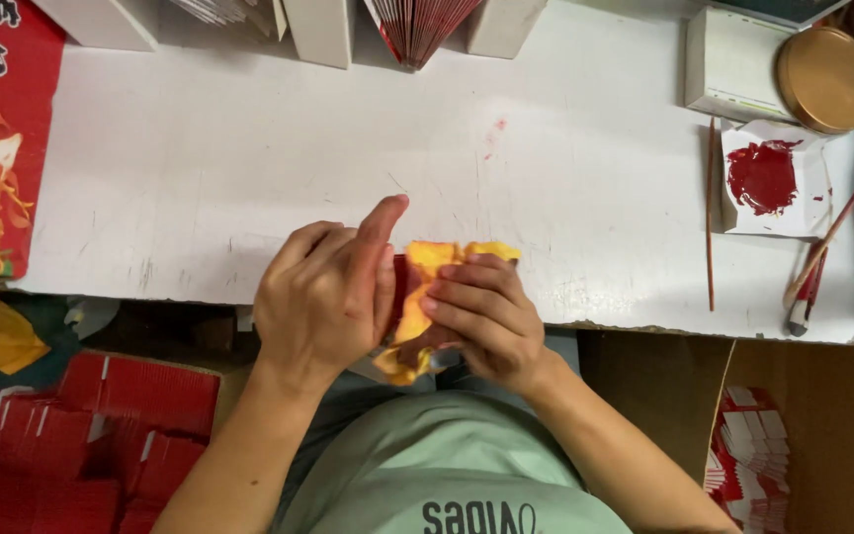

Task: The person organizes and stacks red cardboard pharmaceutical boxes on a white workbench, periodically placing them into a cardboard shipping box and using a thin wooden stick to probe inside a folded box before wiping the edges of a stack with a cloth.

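While the white table [249,148] lies mostly bare ahead, both hands work at its near edge. Left hand [323,297] and right hand [481,311] each grip one yellow cloth [417,307]; it hides something dark red that I can't make out. Off right: one gold lid [827,79], one paper with red paste [773,178], two brushes [814,267] and one thin red stick [711,213].

Cloth [415,314] between hands, paint sheet [775,180] far right on table [249,148]
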